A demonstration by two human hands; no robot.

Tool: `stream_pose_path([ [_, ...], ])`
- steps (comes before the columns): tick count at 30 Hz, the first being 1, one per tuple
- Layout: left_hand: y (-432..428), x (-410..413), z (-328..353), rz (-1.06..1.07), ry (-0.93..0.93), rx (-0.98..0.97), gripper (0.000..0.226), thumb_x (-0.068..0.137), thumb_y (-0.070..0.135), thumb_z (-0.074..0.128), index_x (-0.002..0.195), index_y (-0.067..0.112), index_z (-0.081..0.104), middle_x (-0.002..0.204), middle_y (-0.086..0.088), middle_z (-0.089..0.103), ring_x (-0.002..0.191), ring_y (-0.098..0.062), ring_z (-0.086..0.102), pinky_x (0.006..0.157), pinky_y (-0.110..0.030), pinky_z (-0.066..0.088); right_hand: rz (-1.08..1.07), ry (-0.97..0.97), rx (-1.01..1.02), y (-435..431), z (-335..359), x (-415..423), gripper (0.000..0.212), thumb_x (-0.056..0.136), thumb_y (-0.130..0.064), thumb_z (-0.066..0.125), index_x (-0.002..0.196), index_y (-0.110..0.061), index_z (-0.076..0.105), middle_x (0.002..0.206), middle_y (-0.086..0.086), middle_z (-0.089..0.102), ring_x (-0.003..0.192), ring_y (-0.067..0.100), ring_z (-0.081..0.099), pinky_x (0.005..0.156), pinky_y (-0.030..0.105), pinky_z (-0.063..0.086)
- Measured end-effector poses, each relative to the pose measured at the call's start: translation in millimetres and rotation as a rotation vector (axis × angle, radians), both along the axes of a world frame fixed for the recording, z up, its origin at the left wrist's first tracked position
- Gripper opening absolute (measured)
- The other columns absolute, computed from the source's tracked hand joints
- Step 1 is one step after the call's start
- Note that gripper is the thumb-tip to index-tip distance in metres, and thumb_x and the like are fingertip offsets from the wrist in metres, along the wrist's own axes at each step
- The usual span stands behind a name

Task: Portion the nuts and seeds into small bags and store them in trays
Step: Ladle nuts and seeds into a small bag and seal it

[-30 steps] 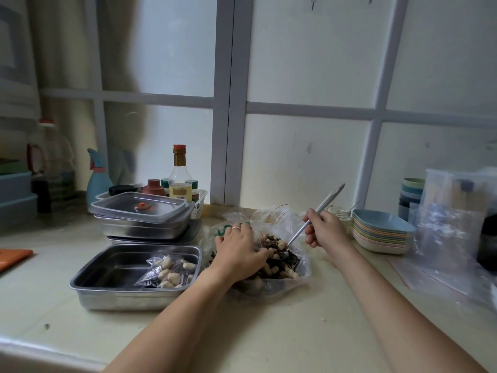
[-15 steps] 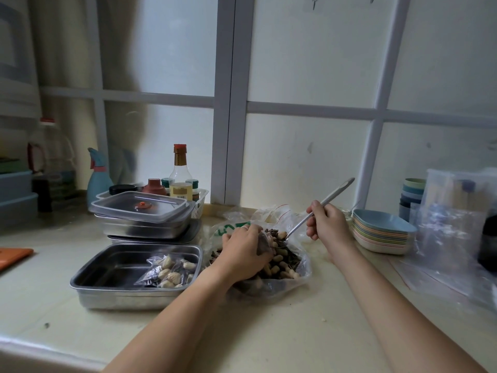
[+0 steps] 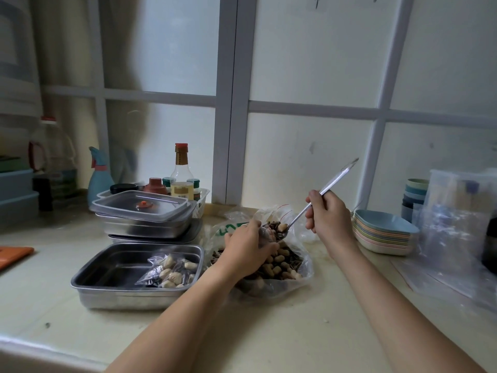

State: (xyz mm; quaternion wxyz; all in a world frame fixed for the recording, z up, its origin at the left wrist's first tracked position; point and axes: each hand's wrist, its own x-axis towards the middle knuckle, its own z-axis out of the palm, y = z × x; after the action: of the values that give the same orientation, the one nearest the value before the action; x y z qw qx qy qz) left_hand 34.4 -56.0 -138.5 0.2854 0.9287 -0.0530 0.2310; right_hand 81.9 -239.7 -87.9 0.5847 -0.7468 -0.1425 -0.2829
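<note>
A large clear bag of peanuts and dark seeds (image 3: 279, 270) lies open on the counter. Above it my left hand (image 3: 247, 251) grips a small clear bag (image 3: 265, 234), mostly hidden by my fingers. In my right hand (image 3: 326, 219) is a long metal spoon (image 3: 317, 201); its bowl, loaded with nuts and seeds, sits at the small bag's mouth. To the left, an open steel tray (image 3: 107, 267) holds one filled small bag (image 3: 169, 270).
Stacked steel trays with a clear lid (image 3: 142, 211) stand behind the open tray, with bottles (image 3: 181, 173) in a white basket. Stacked pastel plates (image 3: 382, 232), cups (image 3: 414, 195) and loose clear bags (image 3: 454, 238) are on the right. An orange object (image 3: 13, 254) lies far left.
My right hand has lifted the loaded spoon out of the big bag to the small bag's mouth. My left hand has risen slightly with the small bag.
</note>
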Motion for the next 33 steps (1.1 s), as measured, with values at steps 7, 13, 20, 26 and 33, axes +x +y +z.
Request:
stream_pose_path([
  [7, 0, 3, -1, 0.065, 0.016, 0.123, 0.063, 0.096, 0.062, 0.055, 0.139, 0.018, 0.046, 0.126, 0.004, 0.064, 0.126, -0.020, 0.051, 0.099, -0.040, 0.025, 0.008, -0.140, -0.119, 6, 3, -8, 0.024, 0.106, -0.028, 0.053, 0.088, -0.016, 0.062, 0.064, 0.004, 0.064, 0.045, 0.017, 0.059, 0.054, 0.031, 0.048],
  [13, 1, 7, -5, 0.197, 0.013, 0.242, 0.078, 0.093, 0.076, 0.041, 0.137, 0.012, 0.048, 0.139, -0.006, 0.055, 0.133, -0.027, 0.045, 0.107, -0.046, 0.026, -0.026, -0.130, -0.090, 9, 4, -8, 0.025, 0.107, -0.031, 0.052, 0.088, -0.016, 0.062, 0.064, 0.002, 0.063, 0.045, 0.015, 0.058, 0.056, 0.036, 0.053],
  [20, -2, 6, -1, 0.144, 0.026, 0.145, 0.059, 0.092, 0.076, 0.043, 0.104, 0.019, 0.052, 0.101, 0.003, 0.060, 0.107, -0.022, 0.056, 0.100, -0.044, 0.028, -0.061, -0.036, 0.008, 4, 5, -8, 0.027, 0.106, -0.032, 0.050, 0.088, -0.015, 0.062, 0.067, 0.002, 0.064, 0.047, 0.013, 0.059, 0.050, 0.027, 0.045],
  [26, -3, 8, 0, 0.140, -0.028, 0.044, 0.065, 0.084, 0.081, 0.051, 0.107, 0.020, 0.055, 0.104, 0.004, 0.066, 0.108, -0.019, 0.057, 0.098, -0.043, 0.027, -0.077, -0.087, -0.031, 6, 6, -10, 0.027, 0.106, -0.031, 0.050, 0.087, -0.015, 0.061, 0.064, 0.001, 0.063, 0.046, 0.015, 0.059, 0.051, 0.030, 0.048],
  [33, -3, 8, 0, 0.168, 0.001, 0.079, 0.071, 0.083, 0.082, 0.051, 0.110, 0.017, 0.056, 0.110, 0.000, 0.066, 0.113, -0.023, 0.057, 0.103, -0.048, 0.029, -0.038, -0.379, -0.253, 17, 9, -24, 0.023, 0.107, -0.028, 0.054, 0.092, -0.012, 0.060, 0.062, -0.002, 0.062, 0.043, 0.011, 0.060, 0.050, 0.021, 0.048],
])
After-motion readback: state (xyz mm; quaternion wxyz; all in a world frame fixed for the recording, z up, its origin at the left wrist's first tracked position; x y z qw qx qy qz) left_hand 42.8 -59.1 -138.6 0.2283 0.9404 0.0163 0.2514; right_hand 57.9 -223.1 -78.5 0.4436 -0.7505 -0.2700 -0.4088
